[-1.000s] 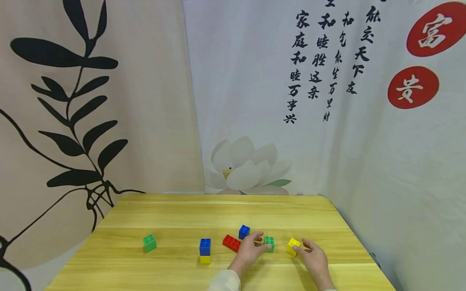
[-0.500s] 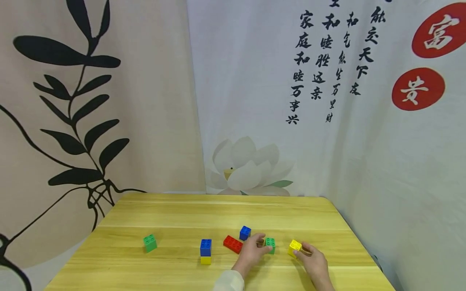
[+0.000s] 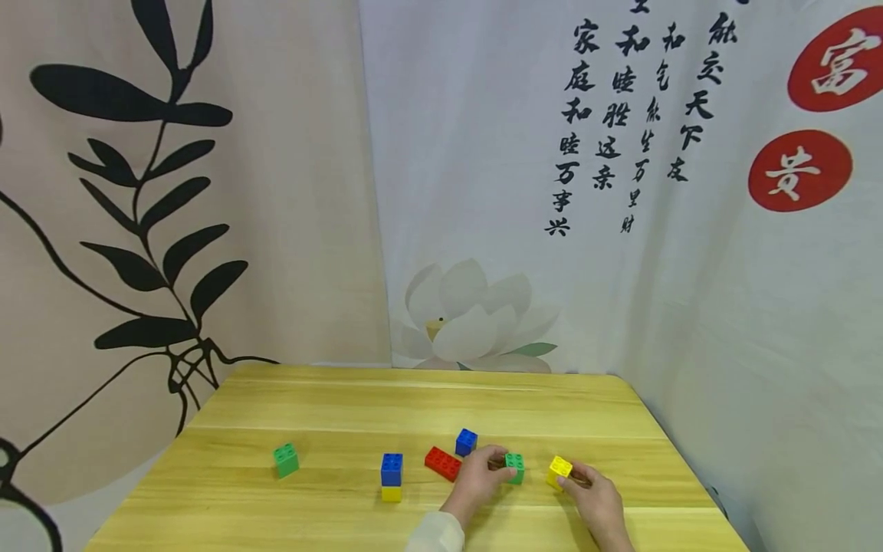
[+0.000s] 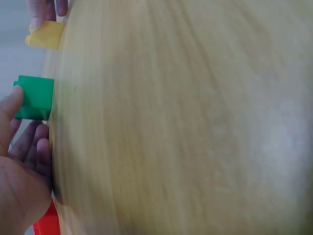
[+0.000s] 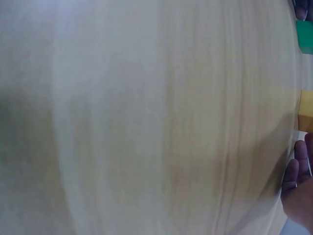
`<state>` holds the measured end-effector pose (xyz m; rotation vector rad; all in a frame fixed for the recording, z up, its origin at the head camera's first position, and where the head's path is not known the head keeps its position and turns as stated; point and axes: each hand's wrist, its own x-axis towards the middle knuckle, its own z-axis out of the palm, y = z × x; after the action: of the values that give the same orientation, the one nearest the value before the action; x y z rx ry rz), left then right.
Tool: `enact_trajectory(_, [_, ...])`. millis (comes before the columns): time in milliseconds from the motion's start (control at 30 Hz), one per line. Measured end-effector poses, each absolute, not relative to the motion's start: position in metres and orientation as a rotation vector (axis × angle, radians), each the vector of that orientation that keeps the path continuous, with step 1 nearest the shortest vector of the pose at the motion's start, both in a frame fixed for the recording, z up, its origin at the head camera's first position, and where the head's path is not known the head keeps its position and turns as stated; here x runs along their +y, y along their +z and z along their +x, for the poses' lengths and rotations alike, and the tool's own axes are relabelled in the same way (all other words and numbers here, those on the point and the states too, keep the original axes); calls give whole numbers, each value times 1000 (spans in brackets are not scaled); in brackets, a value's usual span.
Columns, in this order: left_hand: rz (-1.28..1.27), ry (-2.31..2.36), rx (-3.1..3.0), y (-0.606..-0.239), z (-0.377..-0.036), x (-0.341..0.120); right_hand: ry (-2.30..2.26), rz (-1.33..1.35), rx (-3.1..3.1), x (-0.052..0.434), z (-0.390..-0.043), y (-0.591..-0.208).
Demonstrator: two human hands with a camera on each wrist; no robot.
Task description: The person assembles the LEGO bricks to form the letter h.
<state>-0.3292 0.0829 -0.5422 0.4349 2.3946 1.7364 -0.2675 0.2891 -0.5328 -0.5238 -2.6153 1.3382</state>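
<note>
My left hand (image 3: 477,479) pinches a green toy building brick (image 3: 514,464) at its left side, thumb in front and index finger behind. In the left wrist view, the thumb lies against that green brick (image 4: 36,97) and the other fingers curl below it. To the right, my right hand (image 3: 599,502) holds a yellow building brick (image 3: 558,469) between thumb and fingers. The two bricks are a short gap apart, studs upward in the head view. The right wrist view catches only part of the yellow brick (image 5: 306,110) at its edge.
Close to the left hand lie a red brick (image 3: 441,462) and a blue brick (image 3: 466,441). Farther left, another blue brick (image 3: 392,468) stands with a yellow brick (image 3: 391,494) at its near end. A second green brick (image 3: 286,461) sits at the left of the wooden table (image 3: 331,406).
The left thumb and index finger have closed in on the green brick. The right fingers have come up against the yellow brick. The head view has shifted slightly.
</note>
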Motion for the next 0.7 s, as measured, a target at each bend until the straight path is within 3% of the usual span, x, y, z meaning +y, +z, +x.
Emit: enact_trajectory(700, [505, 1624, 2411, -537, -321, 74, 1537, -375, -2612, 284, -287, -520])
